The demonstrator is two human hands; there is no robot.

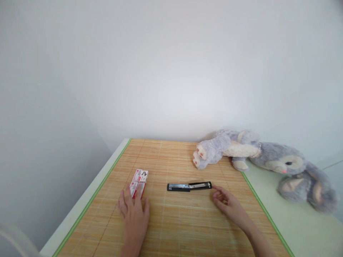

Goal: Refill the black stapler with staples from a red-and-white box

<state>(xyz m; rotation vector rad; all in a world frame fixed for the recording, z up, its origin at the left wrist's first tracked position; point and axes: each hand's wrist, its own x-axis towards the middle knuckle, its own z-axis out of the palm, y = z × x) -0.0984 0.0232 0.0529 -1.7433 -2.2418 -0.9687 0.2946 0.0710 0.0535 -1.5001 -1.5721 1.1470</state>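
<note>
A black stapler (178, 187) lies unfolded flat on the bamboo mat, its metal staple channel facing up. The index finger of my right hand (229, 206) is stretched out to the stapler's right end, seemingly touching it. The other fingers are loosely bent, with nothing visible between them. On the left, my left hand (134, 217) rests with fingers spread, fingertips on the nearer of the small white-and-red boxes (140, 175), which look like staple boxes. The fingers partly cover that nearer box.
The bamboo mat (171, 225) with green edging covers much of a pale table (308, 228). A grey plush rabbit (241, 148) lies along the back right, partly on the mat. A white wall (166, 71) stands behind the table.
</note>
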